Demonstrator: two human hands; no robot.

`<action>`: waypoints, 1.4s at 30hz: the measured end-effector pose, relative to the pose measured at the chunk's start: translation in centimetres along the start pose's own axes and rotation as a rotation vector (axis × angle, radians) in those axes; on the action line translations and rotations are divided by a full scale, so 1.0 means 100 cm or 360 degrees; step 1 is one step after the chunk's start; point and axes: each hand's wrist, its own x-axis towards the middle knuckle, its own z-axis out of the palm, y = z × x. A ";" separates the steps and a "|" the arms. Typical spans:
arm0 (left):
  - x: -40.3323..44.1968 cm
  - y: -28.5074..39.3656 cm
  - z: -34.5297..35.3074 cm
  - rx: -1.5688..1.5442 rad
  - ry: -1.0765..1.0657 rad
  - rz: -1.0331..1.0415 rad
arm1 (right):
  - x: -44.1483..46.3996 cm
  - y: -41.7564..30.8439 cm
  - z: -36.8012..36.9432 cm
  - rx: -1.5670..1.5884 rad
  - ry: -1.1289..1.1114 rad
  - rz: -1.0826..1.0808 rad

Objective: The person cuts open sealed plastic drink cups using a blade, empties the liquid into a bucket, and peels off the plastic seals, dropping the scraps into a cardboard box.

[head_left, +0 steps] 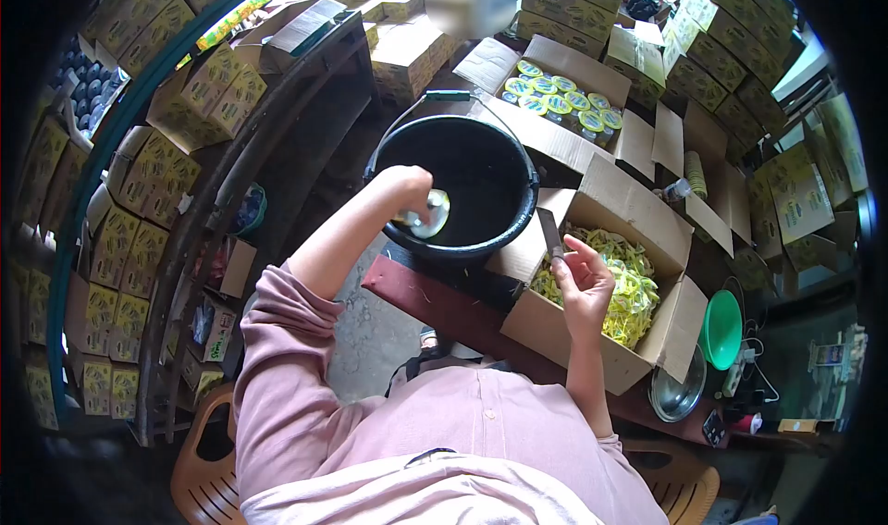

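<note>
Left hand [410,190], fingers curled, grips a clear yellow-rimmed cup [435,216] over a round black bucket [490,169]; right hand [585,280] pinches a dark strip [549,232].

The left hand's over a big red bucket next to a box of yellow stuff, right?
Not quite: the head view shows that the big bucket is black, not red. The left hand is over it, and it's next to a box of yellow stuff.

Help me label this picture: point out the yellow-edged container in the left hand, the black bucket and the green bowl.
Yellow-edged container [432,223]: head view, on its pale, shiny surface.
Black bucket [481,247]: head view, on its near rim.
Green bowl [721,330]: head view, mid-surface.
</note>
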 end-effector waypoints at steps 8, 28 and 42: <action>0.010 -0.023 -0.006 -0.0022 -0.0153 0.0129 | 0.011 0.061 0.035 0.0555 -0.0125 0.0569; 0.012 -0.037 0.007 -0.1298 0.0363 0.0974 | 0.043 0.044 0.064 0.0173 0.0126 0.0199; -0.010 0.004 0.029 -0.1734 0.1454 0.1068 | 0.100 -0.019 0.072 -0.1503 -0.0373 -0.1581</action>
